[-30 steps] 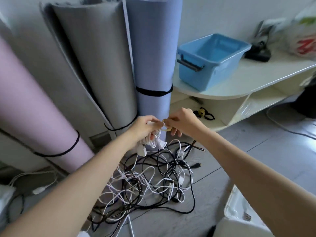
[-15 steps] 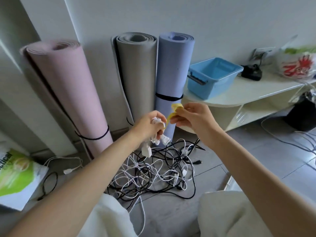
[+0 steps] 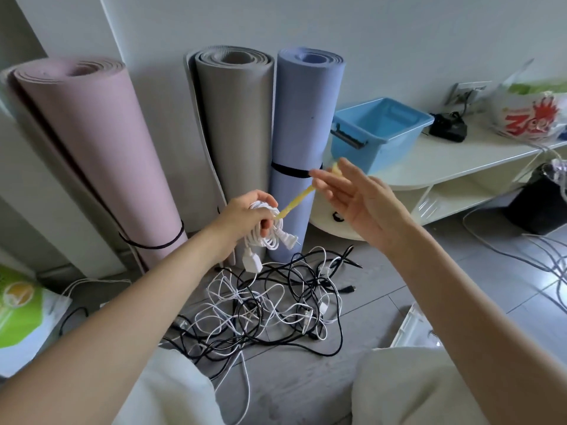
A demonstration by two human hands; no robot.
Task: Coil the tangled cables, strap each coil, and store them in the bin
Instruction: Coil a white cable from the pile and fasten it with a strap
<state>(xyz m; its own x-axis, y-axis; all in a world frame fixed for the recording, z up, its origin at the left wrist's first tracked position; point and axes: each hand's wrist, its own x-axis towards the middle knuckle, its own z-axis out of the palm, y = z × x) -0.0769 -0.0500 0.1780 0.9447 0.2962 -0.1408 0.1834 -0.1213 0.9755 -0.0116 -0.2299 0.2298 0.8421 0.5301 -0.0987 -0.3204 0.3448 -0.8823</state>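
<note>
Head view: just in front of the blue mat [image 3: 306, 118], the left hand [image 3: 245, 214] grips a white cable coil [image 3: 267, 231] while the right hand [image 3: 352, 197] pinches the taut yellow strap [image 3: 296, 201], other fingers spread. The coil looks light and springy, likely to loosen unless held across its bundled middle; the blue bin [image 3: 380, 130] waits right of the mat.

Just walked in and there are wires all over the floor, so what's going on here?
A person is tidying cables. The left hand grips a coiled white cable, and the right hand pinches the end of a yellow strap pulled taut from the coil toward the upper right. A tangle of black and white cables lies on the floor below. The blue bin sits on the white shelf, and nothing is visible inside it.
</note>
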